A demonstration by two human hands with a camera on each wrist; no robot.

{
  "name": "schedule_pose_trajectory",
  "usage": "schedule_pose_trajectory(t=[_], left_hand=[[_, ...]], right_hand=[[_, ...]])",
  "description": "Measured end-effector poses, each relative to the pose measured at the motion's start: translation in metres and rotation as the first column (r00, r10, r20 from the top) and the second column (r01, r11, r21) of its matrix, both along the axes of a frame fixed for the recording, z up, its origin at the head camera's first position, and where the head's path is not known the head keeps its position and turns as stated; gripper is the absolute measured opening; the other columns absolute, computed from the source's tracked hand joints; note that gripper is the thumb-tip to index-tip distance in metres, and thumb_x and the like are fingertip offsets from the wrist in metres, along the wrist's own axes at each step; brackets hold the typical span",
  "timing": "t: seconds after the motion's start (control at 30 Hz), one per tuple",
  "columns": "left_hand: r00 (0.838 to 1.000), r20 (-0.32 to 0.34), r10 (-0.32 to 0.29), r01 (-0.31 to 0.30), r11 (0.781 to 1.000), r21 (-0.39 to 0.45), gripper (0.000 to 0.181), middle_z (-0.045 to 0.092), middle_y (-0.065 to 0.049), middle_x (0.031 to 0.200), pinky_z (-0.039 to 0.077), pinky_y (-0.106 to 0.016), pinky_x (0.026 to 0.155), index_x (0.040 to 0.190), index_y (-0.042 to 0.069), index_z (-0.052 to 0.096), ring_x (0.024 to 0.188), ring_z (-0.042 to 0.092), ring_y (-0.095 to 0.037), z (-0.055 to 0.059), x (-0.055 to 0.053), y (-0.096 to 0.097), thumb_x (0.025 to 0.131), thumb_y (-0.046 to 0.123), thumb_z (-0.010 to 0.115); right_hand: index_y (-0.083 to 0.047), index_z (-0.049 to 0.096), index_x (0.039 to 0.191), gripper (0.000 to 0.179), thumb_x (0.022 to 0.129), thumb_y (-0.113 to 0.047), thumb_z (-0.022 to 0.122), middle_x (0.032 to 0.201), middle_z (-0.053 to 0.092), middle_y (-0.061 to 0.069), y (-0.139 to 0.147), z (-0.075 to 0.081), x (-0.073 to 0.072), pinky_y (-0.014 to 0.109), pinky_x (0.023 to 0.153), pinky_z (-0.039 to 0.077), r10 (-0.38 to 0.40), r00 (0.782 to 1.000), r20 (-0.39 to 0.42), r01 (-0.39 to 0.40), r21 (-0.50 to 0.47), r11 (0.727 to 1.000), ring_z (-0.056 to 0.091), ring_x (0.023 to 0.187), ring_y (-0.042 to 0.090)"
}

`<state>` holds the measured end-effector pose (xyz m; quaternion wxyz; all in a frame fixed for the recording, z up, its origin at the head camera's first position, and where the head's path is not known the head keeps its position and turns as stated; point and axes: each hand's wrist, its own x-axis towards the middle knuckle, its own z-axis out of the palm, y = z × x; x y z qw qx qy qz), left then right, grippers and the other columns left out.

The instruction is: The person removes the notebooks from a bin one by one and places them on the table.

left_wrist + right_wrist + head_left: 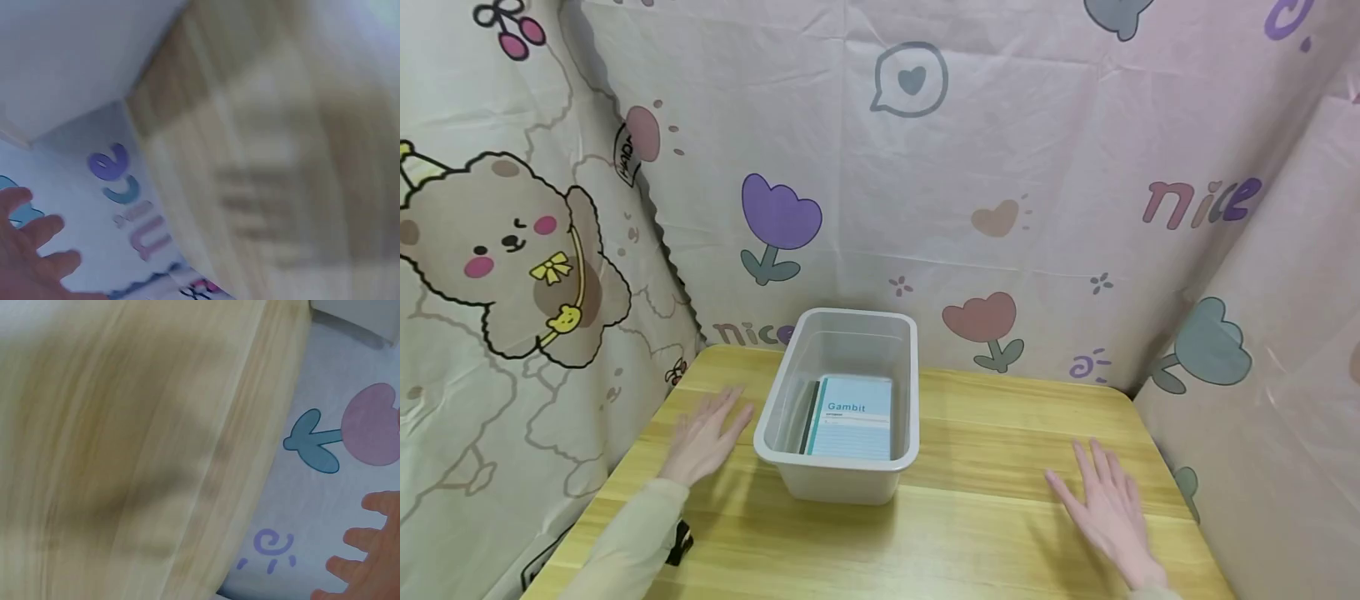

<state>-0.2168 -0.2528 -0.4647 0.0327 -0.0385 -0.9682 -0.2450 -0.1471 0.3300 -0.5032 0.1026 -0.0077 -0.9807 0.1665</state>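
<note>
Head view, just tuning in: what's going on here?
Nothing is being held right now. A person's open left-hand grip is just left of a pale grey rectangular plastic bin; their open right-hand grip is to its right, over the yellow wood-grain table. The bin stands on that table with a light-blue rectangular paper notebook, its cover printed "Gambit", inside it.
</note>
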Motion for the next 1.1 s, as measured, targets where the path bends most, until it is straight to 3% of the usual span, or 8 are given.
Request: schedule_pose_trajectory(t=[0.13,0.27,0.47,0.57,0.73,1.1], left_hand=[[0.996,0.057,-0.063,0.053,0.986,0.161,0.071,0.027,-0.027,0.162,0.014,-0.077,0.115,0.159,0.004,0.023,0.148,0.022,-0.056,0.014,-0.004,0.012,0.107,0.052,0.027],[0.987,0.112,-0.118,0.078,0.947,0.31,0.075,0.039,-0.029,0.155,0.034,-0.063,0.117,0.157,-0.004,0.024,0.142,0.04,-0.049,0.023,-0.007,0.022,0.106,0.05,0.036],[0.978,0.107,-0.181,0.111,0.878,0.465,0.064,0.056,-0.032,0.14,0.059,-0.045,0.096,0.148,-0.007,0.041,0.123,0.063,-0.043,0.029,-0.01,0.033,0.103,0.035,0.054],[0.977,0.092,-0.192,0.122,0.86,0.496,0.057,0.061,-0.033,0.133,0.063,-0.038,0.086,0.143,-0.01,0.047,0.114,0.068,-0.04,0.03,-0.011,0.036,0.101,0.027,0.058],[0.978,0.08,-0.195,0.131,0.859,0.495,0.05,0.067,-0.033,0.123,0.063,-0.031,0.076,0.137,-0.014,0.051,0.103,0.073,-0.035,0.03,-0.012,0.036,0.099,0.017,0.06],[0.968,0.111,-0.223,0.132,0.836,0.533,0.048,0.069,-0.031,0.119,0.063,-0.035,0.082,0.133,-0.017,0.052,0.102,0.074,-0.034,0.032,-0.01,0.035,0.096,0.011,0.062]], right_hand=[[-0.002,0.022,0.159,0.083,0.101,-0.057,0.043,0.163,0.014,0.034,-0.003,0.005,-0.004,0.079,0.113,0.011,0.027,0.998,0.058,-0.023,-0.074,0.997,0.017,0.145,0.061],[0.001,0.024,0.157,0.08,0.102,-0.054,0.043,0.161,0.016,0.036,-0.006,0.009,-0.006,0.078,0.113,0.014,0.051,0.995,0.084,-0.04,-0.13,0.991,0.018,0.145,0.06],[0.003,0.028,0.156,0.081,0.101,-0.054,0.045,0.16,0.023,0.035,-0.013,0.013,-0.007,0.076,0.113,0.02,0.067,0.994,0.087,-0.054,-0.143,0.988,0.024,0.145,0.057],[0.003,0.029,0.155,0.081,0.101,-0.054,0.046,0.16,0.023,0.034,-0.016,0.016,-0.008,0.075,0.113,0.02,0.074,0.994,0.081,-0.062,-0.145,0.988,0.025,0.145,0.056],[0.003,0.029,0.155,0.08,0.101,-0.054,0.046,0.161,0.023,0.034,-0.02,0.018,-0.009,0.075,0.113,0.021,0.08,0.994,0.071,-0.069,-0.144,0.987,0.026,0.145,0.056],[0.0,0.032,0.155,0.079,0.101,-0.055,0.047,0.16,0.026,0.033,-0.028,0.026,-0.012,0.074,0.114,0.022,0.098,0.994,0.05,-0.091,-0.117,0.989,0.028,0.145,0.055]])
